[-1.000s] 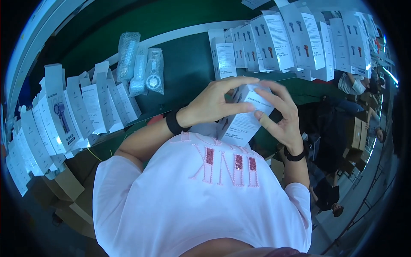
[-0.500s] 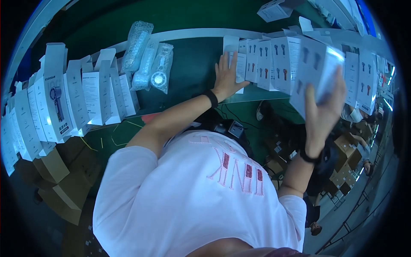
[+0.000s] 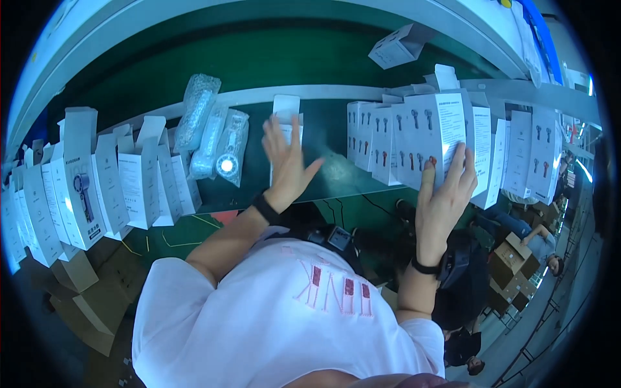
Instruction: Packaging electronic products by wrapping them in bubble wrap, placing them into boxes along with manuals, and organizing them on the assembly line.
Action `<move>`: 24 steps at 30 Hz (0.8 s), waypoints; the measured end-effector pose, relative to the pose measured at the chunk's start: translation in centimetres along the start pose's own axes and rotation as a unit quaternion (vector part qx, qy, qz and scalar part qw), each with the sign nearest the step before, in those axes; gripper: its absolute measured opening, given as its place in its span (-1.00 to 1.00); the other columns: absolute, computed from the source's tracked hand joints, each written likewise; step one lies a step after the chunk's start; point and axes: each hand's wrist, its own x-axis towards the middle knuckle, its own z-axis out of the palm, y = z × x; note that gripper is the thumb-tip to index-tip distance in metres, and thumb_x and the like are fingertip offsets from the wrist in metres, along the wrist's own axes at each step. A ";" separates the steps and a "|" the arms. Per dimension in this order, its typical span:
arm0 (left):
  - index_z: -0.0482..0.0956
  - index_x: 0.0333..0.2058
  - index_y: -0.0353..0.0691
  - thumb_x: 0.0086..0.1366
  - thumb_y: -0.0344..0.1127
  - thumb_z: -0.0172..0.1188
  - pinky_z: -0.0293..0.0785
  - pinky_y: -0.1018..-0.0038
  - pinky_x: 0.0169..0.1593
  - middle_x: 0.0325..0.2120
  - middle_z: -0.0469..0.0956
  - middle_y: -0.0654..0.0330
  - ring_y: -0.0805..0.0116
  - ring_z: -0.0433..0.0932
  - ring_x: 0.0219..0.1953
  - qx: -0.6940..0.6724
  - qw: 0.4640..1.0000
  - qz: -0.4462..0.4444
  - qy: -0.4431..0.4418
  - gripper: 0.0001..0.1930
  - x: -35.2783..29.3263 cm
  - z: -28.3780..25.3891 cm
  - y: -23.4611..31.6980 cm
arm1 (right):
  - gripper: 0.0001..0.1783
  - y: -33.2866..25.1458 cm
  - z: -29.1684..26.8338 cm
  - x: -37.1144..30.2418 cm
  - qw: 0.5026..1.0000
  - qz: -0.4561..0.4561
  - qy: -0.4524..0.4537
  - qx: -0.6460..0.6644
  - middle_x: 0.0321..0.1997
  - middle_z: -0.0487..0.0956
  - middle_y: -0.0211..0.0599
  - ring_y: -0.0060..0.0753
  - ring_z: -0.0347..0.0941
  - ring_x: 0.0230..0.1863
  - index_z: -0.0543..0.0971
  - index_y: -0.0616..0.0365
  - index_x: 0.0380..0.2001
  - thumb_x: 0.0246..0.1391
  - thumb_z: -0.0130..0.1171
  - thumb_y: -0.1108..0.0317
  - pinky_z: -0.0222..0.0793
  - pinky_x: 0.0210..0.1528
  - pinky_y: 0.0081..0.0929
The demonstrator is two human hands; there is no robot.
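Front box: a white product carton (image 3: 432, 132) printed with small fan pictures stands upright at the near end of a row of like cartons (image 3: 517, 152) on the right of the green conveyor belt (image 3: 323, 64).
Right hand: the right hand (image 3: 443, 197) lies flat against the near face of that carton, fingers spread and straight, touching it without clasping it.
Left hand: the left hand (image 3: 284, 161) is open, fingers splayed, pressed on a single white carton (image 3: 285, 119) standing alone mid-belt, well left of the row.
Bubble-wrapped fans: three wrapped handheld fans (image 3: 213, 136) lie just left of the left hand.
Left row: more open-flapped white cartons (image 3: 97, 187) stand along the near left edge.
Far: one carton (image 3: 401, 45) lies tilted on the far side of the belt.
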 end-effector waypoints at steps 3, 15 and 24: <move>-0.22 0.33 -0.30 -0.13 -0.15 0.49 -0.16 -0.21 0.26 0.26 -0.20 -0.45 -0.44 -0.21 0.31 -0.094 0.990 0.068 0.076 0.21 12.0 1.2 3.6 | -0.34 -0.8 -0.2 -0.3 0.997 0.016 0.020 0.069 0.22 0.26 0.12 0.12 0.20 0.19 0.25 0.26 0.23 0.05 0.20 0.40 0.16 0.19 -0.10; 0.34 0.09 -0.24 -0.18 -0.13 0.48 0.30 0.37 0.20 0.05 0.42 -0.05 0.15 0.39 0.12 -0.294 0.922 0.176 -0.180 -0.18 33.6 10.4 2.5 | -0.48 0.3 -3.3 -5.6 0.960 -0.011 0.078 0.270 0.18 0.33 0.11 -0.01 0.26 0.20 0.31 0.34 0.11 0.07 0.13 0.48 0.12 0.26 -0.17; 0.42 0.03 -0.19 0.15 0.16 0.21 0.55 0.33 -0.14 -0.16 0.58 0.07 0.27 0.59 -0.15 -0.629 0.680 -0.254 -0.277 -0.37 4.0 -0.9 -1.7 | -0.58 -1.6 -0.9 -6.1 0.880 -0.146 -0.065 0.448 -0.05 0.52 0.01 -0.18 0.48 -0.08 0.39 0.38 0.04 0.08 0.09 0.60 0.38 0.01 -0.35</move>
